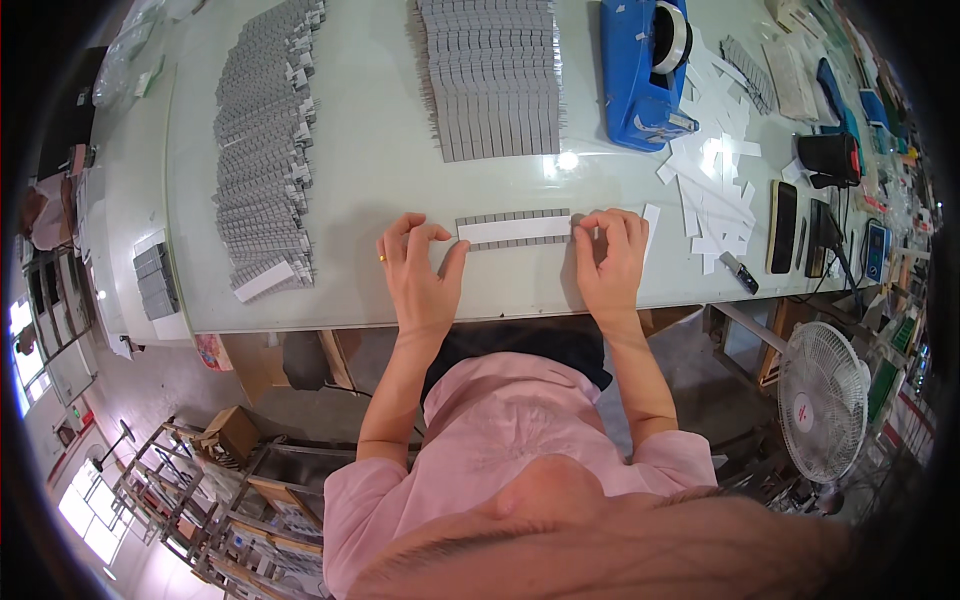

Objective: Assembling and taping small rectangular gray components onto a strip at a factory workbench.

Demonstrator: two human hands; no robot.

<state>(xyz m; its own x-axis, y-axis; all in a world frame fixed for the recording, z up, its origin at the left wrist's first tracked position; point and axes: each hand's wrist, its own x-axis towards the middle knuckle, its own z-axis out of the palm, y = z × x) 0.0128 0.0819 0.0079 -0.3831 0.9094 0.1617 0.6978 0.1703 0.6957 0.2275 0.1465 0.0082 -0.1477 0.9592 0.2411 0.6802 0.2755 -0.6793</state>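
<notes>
Apparently the white strip (513, 229) is being aligned along the grey slatted piece (520, 244), flat on the table (370, 180) between the left hand (415, 275), digits parted, and the right hand (613, 270), whose grip I cannot tell; the next move likely needs even pressure.

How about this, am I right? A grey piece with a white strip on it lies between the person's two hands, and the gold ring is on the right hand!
Not quite: the head view shows the gold ring on the left hand, not the right hand.
</notes>
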